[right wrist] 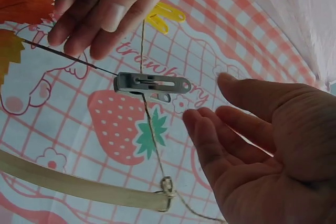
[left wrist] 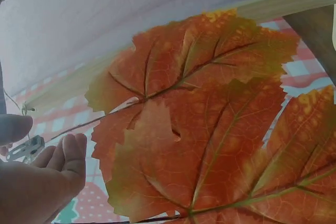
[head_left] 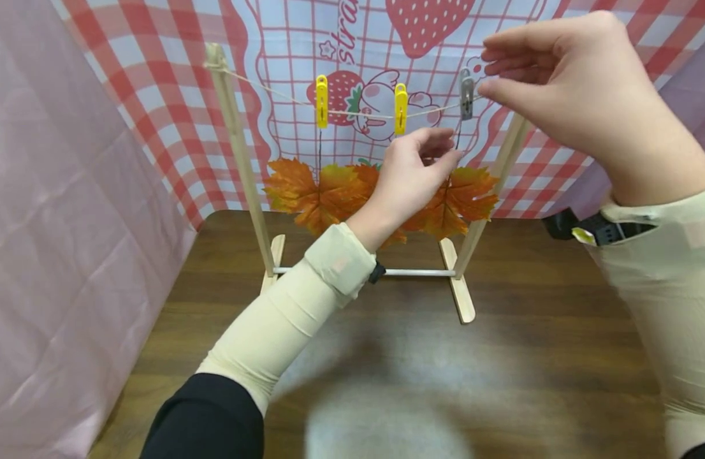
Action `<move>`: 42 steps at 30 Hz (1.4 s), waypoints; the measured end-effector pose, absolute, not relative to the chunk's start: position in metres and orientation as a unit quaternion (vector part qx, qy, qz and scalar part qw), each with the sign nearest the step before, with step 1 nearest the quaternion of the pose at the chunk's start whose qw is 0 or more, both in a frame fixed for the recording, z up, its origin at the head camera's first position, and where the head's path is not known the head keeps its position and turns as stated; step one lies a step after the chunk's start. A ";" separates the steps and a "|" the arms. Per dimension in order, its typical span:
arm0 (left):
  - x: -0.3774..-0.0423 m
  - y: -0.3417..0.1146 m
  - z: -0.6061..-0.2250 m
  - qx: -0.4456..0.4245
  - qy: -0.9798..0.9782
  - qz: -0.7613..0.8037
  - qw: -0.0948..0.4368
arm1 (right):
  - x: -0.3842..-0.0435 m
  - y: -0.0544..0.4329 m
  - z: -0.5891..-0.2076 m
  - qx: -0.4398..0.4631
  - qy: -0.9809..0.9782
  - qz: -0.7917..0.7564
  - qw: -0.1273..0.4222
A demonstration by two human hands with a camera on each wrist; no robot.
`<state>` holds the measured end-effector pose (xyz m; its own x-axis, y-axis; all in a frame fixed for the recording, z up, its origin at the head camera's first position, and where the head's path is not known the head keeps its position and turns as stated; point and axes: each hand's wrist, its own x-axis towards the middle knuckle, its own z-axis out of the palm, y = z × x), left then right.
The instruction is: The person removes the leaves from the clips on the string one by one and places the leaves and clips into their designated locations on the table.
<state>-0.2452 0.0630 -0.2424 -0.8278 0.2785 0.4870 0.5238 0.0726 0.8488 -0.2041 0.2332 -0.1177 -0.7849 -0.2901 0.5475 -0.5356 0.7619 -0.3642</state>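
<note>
A grey clothespin (head_left: 466,95) grips the string (head_left: 266,88) near its right end, with the thin dark stem of an orange maple leaf (head_left: 466,194) hanging from it. My right hand (head_left: 588,89) is just right of this clothespin, thumb and fingers parted; the right wrist view shows a gap between them and the clothespin (right wrist: 152,83). My left hand (head_left: 412,169) hovers below and left of it, fingers loosely bent near the stem, holding nothing. Two yellow clothespins, one left (head_left: 322,102) and one central (head_left: 401,109), hold the string too. Another maple leaf (head_left: 315,197) hangs at left; my left arm partly covers the middle one.
The string runs between two wooden posts, left (head_left: 238,146) and right (head_left: 508,153), standing on wooden feet joined by a white rod (head_left: 419,273). Behind hangs a red-and-white strawberry cloth (head_left: 289,38). Pink fabric (head_left: 71,223) covers the left side above a brown wooden surface (head_left: 530,331).
</note>
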 end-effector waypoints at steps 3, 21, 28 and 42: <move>-0.248 0.064 -0.241 -0.271 -0.729 -0.619 0.109 | -0.208 0.233 -0.112 0.231 -0.920 0.234 0.215; -0.266 0.077 -0.234 -0.261 -0.771 -0.567 0.123 | -0.244 0.229 -0.090 0.207 -0.971 0.101 0.067; -0.270 0.085 -0.238 -0.288 -0.758 -0.569 0.139 | -0.252 0.228 -0.089 0.208 -0.974 0.070 0.053; -0.268 0.088 -0.238 -0.280 -0.762 -0.563 0.152 | -0.260 0.231 -0.089 0.220 -0.971 0.078 0.054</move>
<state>-0.2678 0.0876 -0.2381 -0.7963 0.2557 0.5481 0.5991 0.2085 0.7731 -0.2600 0.2314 -0.0887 -0.8974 -0.4184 0.1398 -0.4353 0.8913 -0.1268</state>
